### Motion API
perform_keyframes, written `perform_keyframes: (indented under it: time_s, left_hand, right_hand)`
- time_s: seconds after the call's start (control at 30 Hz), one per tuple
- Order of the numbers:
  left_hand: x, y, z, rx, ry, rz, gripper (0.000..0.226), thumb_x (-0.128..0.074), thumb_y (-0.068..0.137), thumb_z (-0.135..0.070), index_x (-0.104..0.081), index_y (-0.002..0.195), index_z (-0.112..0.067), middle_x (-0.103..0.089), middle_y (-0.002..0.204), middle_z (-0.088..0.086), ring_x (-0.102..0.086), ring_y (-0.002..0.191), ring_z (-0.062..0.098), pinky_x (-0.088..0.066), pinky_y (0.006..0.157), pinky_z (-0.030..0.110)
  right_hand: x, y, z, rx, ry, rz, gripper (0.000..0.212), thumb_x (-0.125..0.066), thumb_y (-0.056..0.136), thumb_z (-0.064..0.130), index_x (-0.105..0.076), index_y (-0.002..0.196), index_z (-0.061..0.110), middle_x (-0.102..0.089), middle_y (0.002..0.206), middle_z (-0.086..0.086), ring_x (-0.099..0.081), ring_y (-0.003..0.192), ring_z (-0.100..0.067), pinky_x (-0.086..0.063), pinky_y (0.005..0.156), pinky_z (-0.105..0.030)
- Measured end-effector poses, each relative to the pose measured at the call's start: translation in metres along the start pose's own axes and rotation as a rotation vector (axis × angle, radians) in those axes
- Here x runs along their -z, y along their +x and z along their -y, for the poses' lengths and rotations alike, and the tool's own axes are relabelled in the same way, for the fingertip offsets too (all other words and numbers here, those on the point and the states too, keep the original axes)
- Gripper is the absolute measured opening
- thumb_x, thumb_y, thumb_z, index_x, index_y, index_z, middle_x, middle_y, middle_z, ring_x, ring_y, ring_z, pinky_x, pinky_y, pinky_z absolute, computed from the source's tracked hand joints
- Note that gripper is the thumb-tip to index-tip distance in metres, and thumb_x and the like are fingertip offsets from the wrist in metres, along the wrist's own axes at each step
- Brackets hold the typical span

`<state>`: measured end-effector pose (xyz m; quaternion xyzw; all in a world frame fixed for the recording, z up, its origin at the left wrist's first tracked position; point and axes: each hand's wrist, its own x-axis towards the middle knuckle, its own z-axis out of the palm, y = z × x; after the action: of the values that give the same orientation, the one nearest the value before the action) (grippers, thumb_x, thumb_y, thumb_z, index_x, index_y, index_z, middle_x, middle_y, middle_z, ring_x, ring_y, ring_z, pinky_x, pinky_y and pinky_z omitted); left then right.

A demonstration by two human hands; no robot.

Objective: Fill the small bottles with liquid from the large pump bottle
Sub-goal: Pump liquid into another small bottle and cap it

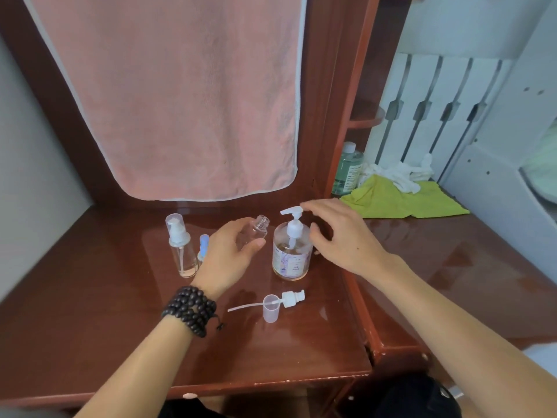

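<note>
My left hand (230,254) holds a small clear bottle (258,228) with its cap off, tilted so that the open neck points toward the spout of the large pump bottle (291,251). That large bottle stands upright on the brown desk (120,327), about half full of pale liquid, with a white pump head. My right hand (340,233) hovers over the pump, fingers spread, fingertips at the pump top. The small bottle's removed pump top (291,298) with its tube and a clear cap (270,307) lie on the desk in front.
A tall clear pump bottle (181,247) and a small blue-topped bottle (203,245) stand left of my left hand. A pink towel (180,95) hangs behind. A green cloth (404,200), white rags and a green bottle (346,170) sit at the right rear.
</note>
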<state>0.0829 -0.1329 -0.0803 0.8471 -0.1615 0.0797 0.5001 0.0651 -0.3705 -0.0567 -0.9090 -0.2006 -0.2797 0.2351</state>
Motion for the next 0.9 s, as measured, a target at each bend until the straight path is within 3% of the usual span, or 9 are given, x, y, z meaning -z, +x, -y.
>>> perform_keyframes:
  time_s: [0.07, 0.17, 0.27, 0.47, 0.63, 0.77, 0.9]
  left_hand:
    - [-0.01, 0.01, -0.001, -0.04, 0.112, 0.018, 0.034, -0.068, 0.087, -0.021, -0.062, 0.121, -0.021, -0.065, 0.105, -0.006, -0.06, 0.097, 0.009, -0.047, 0.088, 0.025]
    - [-0.02, 0.021, -0.003, -0.096, 0.153, 0.027, 0.033, -0.069, 0.086, -0.02, -0.063, 0.119, -0.02, -0.064, 0.102, -0.001, -0.058, 0.093, 0.012, -0.044, 0.086, 0.024]
    - [-0.023, 0.028, -0.006, -0.145, 0.173, 0.021, 0.034, -0.068, 0.087, -0.021, -0.062, 0.121, -0.021, -0.06, 0.098, -0.004, -0.055, 0.086, 0.005, -0.036, 0.078, 0.009]
    - [-0.024, 0.038, -0.01, -0.211, 0.191, 0.047, 0.031, -0.067, 0.086, -0.014, -0.063, 0.117, -0.018, -0.061, 0.095, 0.0, -0.057, 0.089, 0.013, -0.044, 0.081, 0.021]
    - [-0.031, 0.039, -0.004, -0.2, 0.238, 0.074, 0.024, -0.067, 0.084, -0.01, -0.063, 0.107, -0.016, -0.062, 0.09, 0.002, -0.056, 0.082, 0.015, -0.041, 0.074, 0.023]
    - [-0.03, 0.037, -0.006, -0.183, 0.22, 0.085, 0.026, -0.067, 0.085, -0.01, -0.063, 0.11, -0.016, -0.063, 0.094, 0.002, -0.056, 0.084, 0.015, -0.037, 0.073, 0.014]
    - [-0.023, 0.038, -0.015, -0.208, 0.2, 0.074, 0.025, -0.065, 0.086, -0.01, -0.063, 0.11, -0.017, -0.062, 0.092, 0.002, -0.057, 0.086, 0.016, -0.038, 0.076, 0.01]
  right_hand:
    - [-0.006, 0.002, -0.008, 0.065, -0.122, 0.061, 0.048, -0.062, 0.089, 0.014, -0.061, 0.137, 0.011, -0.064, 0.135, 0.003, -0.055, 0.126, -0.014, -0.043, 0.091, -0.038]
    - [-0.014, 0.0, -0.015, 0.124, -0.178, 0.082, 0.049, -0.062, 0.089, 0.018, -0.061, 0.138, 0.013, -0.06, 0.143, 0.004, -0.051, 0.135, -0.01, -0.039, 0.092, -0.039]
    - [-0.019, 0.001, -0.018, 0.136, -0.177, 0.064, 0.048, -0.06, 0.089, 0.02, -0.063, 0.137, 0.012, -0.058, 0.146, 0.001, -0.049, 0.138, -0.012, -0.038, 0.097, -0.038]
    - [-0.021, 0.005, -0.014, 0.139, -0.134, 0.006, 0.047, -0.051, 0.086, 0.025, -0.069, 0.128, 0.011, -0.065, 0.138, 0.0, -0.058, 0.129, -0.011, -0.04, 0.093, -0.042]
    - [-0.035, -0.005, -0.018, 0.059, -0.096, -0.049, 0.05, -0.05, 0.079, 0.023, -0.072, 0.124, 0.016, -0.067, 0.135, 0.002, -0.063, 0.122, -0.005, -0.034, 0.094, -0.041]
    - [-0.037, -0.01, -0.017, 0.016, -0.079, -0.032, 0.055, -0.05, 0.077, 0.024, -0.071, 0.127, 0.019, -0.064, 0.138, 0.006, -0.059, 0.125, -0.001, -0.033, 0.099, -0.045]
    - [-0.033, -0.009, -0.014, 0.058, -0.088, -0.038, 0.059, -0.053, 0.078, 0.022, -0.064, 0.136, 0.016, -0.055, 0.149, 0.005, -0.051, 0.134, 0.0, -0.028, 0.099, -0.036]
